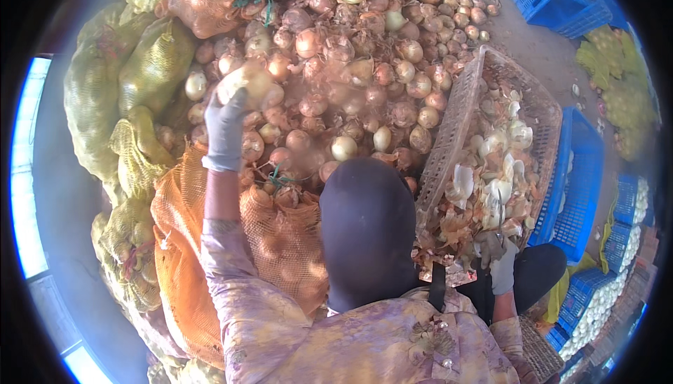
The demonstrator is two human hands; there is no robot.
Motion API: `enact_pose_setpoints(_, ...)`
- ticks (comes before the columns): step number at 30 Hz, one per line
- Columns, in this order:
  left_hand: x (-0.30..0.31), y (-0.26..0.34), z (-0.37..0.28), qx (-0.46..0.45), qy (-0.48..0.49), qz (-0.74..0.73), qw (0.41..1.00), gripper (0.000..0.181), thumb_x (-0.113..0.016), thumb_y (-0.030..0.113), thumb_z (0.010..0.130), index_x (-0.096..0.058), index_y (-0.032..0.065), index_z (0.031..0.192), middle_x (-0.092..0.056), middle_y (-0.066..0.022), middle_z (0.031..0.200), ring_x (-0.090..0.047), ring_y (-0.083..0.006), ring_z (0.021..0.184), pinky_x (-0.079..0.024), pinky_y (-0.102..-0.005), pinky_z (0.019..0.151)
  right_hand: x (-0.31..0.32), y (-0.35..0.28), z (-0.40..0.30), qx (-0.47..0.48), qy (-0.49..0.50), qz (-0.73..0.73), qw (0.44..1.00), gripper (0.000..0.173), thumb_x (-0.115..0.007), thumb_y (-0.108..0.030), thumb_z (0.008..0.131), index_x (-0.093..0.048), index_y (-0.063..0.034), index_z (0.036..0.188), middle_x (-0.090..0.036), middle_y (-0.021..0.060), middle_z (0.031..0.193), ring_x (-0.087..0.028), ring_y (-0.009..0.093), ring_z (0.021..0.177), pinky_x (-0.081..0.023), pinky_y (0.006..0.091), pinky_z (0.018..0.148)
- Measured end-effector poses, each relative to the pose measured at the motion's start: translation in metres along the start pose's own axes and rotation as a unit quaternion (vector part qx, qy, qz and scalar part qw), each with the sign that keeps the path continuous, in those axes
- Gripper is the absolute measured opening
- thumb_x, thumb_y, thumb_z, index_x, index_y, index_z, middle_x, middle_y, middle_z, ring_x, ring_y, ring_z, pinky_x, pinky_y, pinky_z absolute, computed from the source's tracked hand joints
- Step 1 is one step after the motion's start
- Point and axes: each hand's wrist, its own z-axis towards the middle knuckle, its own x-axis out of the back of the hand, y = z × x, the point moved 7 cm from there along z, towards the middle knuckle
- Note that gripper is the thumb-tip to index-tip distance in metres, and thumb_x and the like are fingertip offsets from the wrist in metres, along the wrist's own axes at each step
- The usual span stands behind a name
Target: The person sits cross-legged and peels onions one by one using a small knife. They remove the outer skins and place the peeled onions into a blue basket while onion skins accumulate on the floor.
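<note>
My left hand, in a grey glove, reaches out over the heap of onions. Its thumb and fingers are around a large pale onion, whose outline is blurred. Close to my right knee, my right hand, also gloved, grips a knife; the handle is mostly hidden by the fingers. The blade points away from me over a plastic crate of loose onion skins and pale peelings. One knee in dark cloth rises between my two arms.
Yellow-green mesh sacks line the left side. An orange mesh sack lies below my left forearm, beside a filled net sack. Blue crates stand right of the peelings crate, another blue crate farther off. Stacked crates hold white onions.
</note>
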Motion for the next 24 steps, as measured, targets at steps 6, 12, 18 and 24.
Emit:
enact_pose_setpoints(6, -0.144, 0.147, -0.075, -0.147, -0.154, -0.023, 0.977, 0.108, -0.096, 0.038, 0.06, -0.046, -0.0034, 0.146, -0.062, -0.013, 0.134, -0.061, -0.0235, 0.123, -0.051, -0.0378, 0.106, -0.012, -0.076, -0.024, 0.092, -0.043, 0.017, 0.995, 0.017, -0.063, -0.015, 0.102, -0.066, -0.0009, 0.11, -0.059, -0.0005, 0.064, -0.051, 0.008, 0.05, -0.038, 0.0234, 0.048)
enact_pose_setpoints(12, -0.242, 0.183, -0.143, -0.221, -0.311, 0.009, 0.924, 0.102, -0.089, 0.009, 0.05, -0.047, -0.001, 0.143, -0.062, -0.0139, 0.131, -0.063, -0.0278, 0.122, -0.051, -0.0399, 0.106, -0.011, -0.2, -0.104, 0.321, -0.085, -0.049, 0.942, 0.017, -0.075, -0.018, 0.093, -0.072, -0.0033, 0.101, -0.067, 0.0034, 0.076, -0.058, 0.008, 0.058, -0.046, 0.0252, 0.054)
enact_pose_setpoints(18, -0.292, 0.174, -0.193, -0.196, -0.433, -0.001, 0.88, 0.11, -0.101, 0.01, 0.055, -0.041, -0.0041, 0.147, -0.052, -0.0198, 0.145, -0.059, -0.0339, 0.129, -0.051, -0.0476, 0.108, 0.021, -0.217, -0.134, 0.395, -0.077, -0.143, 0.904, 0.024, -0.081, -0.029, 0.087, -0.072, -0.0068, 0.09, -0.063, 0.0047, 0.066, -0.059, 0.017, 0.051, -0.044, 0.0306, 0.052)
enact_pose_setpoints(24, -0.314, 0.172, -0.2, -0.205, -0.555, -0.055, 0.804, 0.12, -0.103, 0.021, 0.05, -0.04, -0.0045, 0.149, -0.05, -0.0227, 0.145, -0.058, -0.0368, 0.13, -0.047, -0.0506, 0.109, 0.025, -0.201, -0.131, 0.384, -0.03, -0.241, 0.891, 0.032, -0.08, -0.038, 0.088, -0.071, -0.0082, 0.082, -0.058, 0.0081, 0.056, -0.061, 0.026, 0.049, -0.043, 0.0332, 0.05)
